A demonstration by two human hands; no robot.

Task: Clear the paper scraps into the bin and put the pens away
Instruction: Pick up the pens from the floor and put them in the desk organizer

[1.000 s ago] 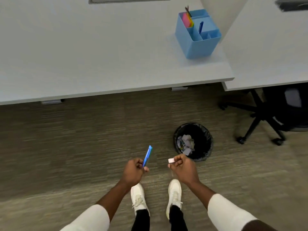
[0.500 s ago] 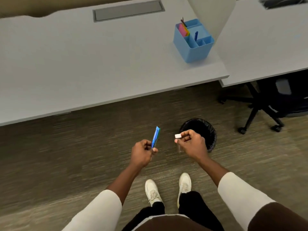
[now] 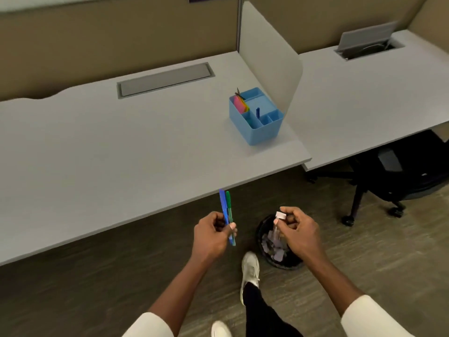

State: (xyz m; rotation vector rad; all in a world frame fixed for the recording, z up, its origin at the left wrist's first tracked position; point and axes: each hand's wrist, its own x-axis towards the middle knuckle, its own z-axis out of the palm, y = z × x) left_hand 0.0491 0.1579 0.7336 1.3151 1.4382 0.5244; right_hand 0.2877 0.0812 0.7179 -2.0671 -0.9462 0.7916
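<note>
My left hand is shut on two pens, a blue pen and a green pen, held upright side by side just below the desk's front edge. My right hand grips a clear pen with a white cap, pointing down over the black bin. Paper scraps lie inside the bin on the floor. A light blue desk organiser stands on the grey desk at its right end, with a blue pen and coloured notes in it.
A white divider panel rises behind the organiser between two desks. A black office chair sits under the right desk. A cable cover is set into the desk's back. My feet stand beside the bin.
The view has lifted and moved toward the desk. Both hands rose with their pens; the green pen now shows beside the blue one in my left hand.
</note>
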